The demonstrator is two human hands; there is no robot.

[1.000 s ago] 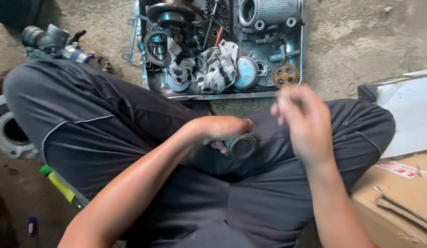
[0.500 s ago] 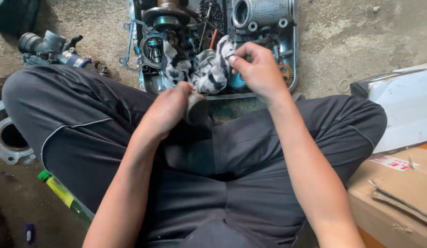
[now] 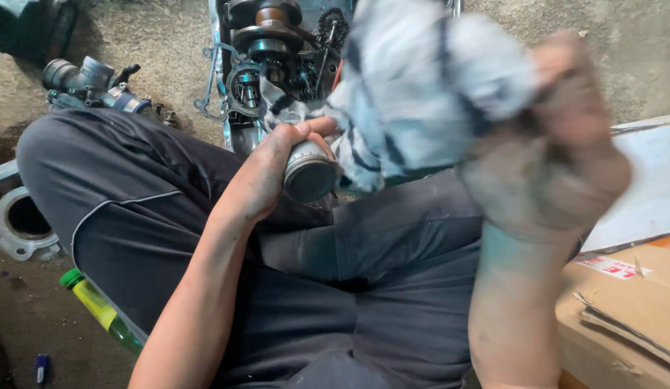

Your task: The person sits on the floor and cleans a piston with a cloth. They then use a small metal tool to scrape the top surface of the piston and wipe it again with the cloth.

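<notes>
Head view, looking down on a seated person's lap and the floor beyond.

Piston [image 3: 308, 173]: short metal cylinder, dark crown facing the camera, held over the lap in front of the tray. Judged heavy for its size, rigid, and likely oily, so slippery. Best gripped around the skirt, not by the crown edge.

Left hand [image 3: 266, 176]: closed around the piston's side, thumb laid over the top, fingers wrapped beneath. Grimy.

Rag [image 3: 421, 86]: pale cloth with dark stripes, raised close to the camera and blurred. One trailing end hangs down just beside the piston; whether it touches is unclear. Judged light, limp, good for grip on greasy metal; takes hold anywhere, bunches easily.

Right hand [image 3: 558, 151]: raised high, closed on a bunch of the rag; blur hides the finger positions.

Tray [image 3: 218, 86]: metal, on the floor ahead of the knees, holding a crankshaft [image 3: 266, 32], gears and other engine parts.

Carburettor [image 3: 90, 83]: on the floor, left of the tray, apart from both hands.

Cylinder block [image 3: 18, 223]: grey casting with a round bore, at the left edge by the knee.

Bottle [image 3: 97, 306]: green, capped, lying beside the left thigh.

Cardboard box [image 3: 623, 310]: lower right, near the right forearm.
</notes>
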